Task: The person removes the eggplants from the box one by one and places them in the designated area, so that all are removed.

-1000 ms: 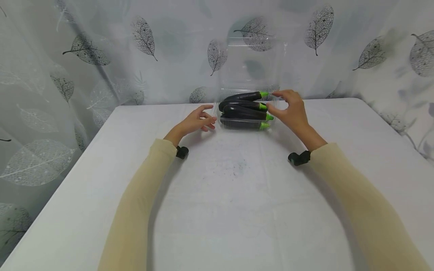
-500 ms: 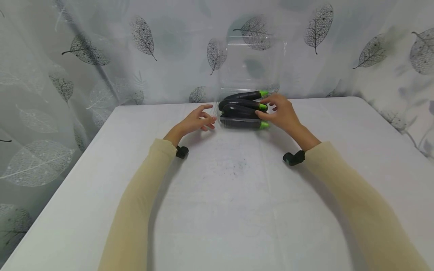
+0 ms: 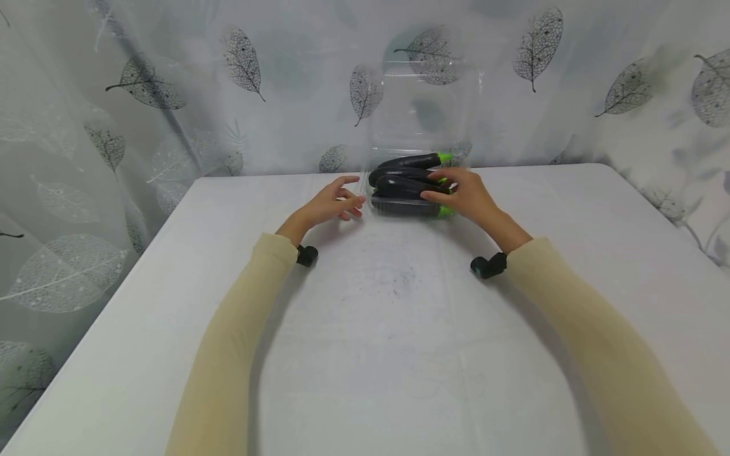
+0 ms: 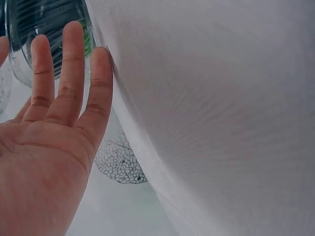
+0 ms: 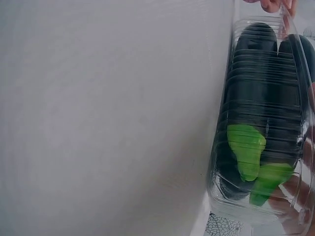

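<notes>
Several dark eggplants with bright green stem ends lie in a clear plastic clamshell box point(image 3: 373, 201) at the table's far side. My right hand point(image 3: 464, 193) reaches over the box's right end; its thumb and fingers grip the stem end of an upper eggplant point(image 3: 399, 186). In the right wrist view, the lower eggplants point(image 5: 251, 83) show through the ribbed wall, and that hand is mostly hidden behind the box. My left hand point(image 3: 331, 202) is by the box's left end, fingers extended. In the left wrist view its fingers are spread beside the box point(image 4: 24, 69); contact is hard to tell.
The box's transparent lid point(image 3: 424, 101) stands upright behind it, near a leaf-patterned curtain point(image 3: 296, 82). A white cloth covers the table point(image 3: 371, 354), with small dark specks point(image 3: 393, 282) in front of the box. Each wrist carries a black camera point(image 3: 488, 266).
My right hand has moved left and slightly down from the box's right edge onto the eggplants, its thumb and fingers closing around an upper one. The left hand has stayed in place.
</notes>
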`<state>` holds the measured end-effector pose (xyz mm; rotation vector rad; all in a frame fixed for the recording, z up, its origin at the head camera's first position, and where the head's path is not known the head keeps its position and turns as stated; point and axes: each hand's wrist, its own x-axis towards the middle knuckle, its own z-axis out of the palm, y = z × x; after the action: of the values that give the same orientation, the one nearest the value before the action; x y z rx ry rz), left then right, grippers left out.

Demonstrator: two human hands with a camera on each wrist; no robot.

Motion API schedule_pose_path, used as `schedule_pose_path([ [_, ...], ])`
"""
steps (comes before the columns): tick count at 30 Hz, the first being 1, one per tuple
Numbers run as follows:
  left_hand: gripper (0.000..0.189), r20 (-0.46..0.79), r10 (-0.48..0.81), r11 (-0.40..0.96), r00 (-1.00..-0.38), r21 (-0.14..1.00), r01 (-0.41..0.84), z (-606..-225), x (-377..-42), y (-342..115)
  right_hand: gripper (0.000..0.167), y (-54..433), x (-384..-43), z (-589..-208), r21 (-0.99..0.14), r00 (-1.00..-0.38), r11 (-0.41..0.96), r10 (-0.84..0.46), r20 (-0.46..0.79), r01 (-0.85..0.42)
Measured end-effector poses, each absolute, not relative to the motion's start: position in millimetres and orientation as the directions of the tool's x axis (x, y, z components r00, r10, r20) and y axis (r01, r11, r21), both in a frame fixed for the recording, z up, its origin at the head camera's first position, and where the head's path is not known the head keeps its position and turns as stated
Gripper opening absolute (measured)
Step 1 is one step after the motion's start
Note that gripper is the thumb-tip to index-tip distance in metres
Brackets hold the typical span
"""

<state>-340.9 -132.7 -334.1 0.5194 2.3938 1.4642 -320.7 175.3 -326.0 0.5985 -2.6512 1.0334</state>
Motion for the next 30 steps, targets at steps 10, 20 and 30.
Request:
schedule_pose_path([
  [10, 0.063, -0.054, 0.446, 0.436, -0.893, 0.885, 0.164, -337, -343, -132, 0.042, 176, -323, -326, -0.579, -0.897, 0.685, -0.332, 0.292, -0.442],
  [20, 0.063, -0.053, 0.443, 0.441, -0.895, 0.882, 0.166, -336, -341, -133, 0.041, 177, -331, -321, -0.546, -0.869, 0.683, -0.443, 0.22, -0.485],
  [30, 0.063, -0.053, 0.454, 0.428, -0.89, 0.889, 0.165, -335, -340, -133, 0.041, 179, -329, -319, -0.589, -0.883, 0.668, -0.427, 0.196, -0.454],
])
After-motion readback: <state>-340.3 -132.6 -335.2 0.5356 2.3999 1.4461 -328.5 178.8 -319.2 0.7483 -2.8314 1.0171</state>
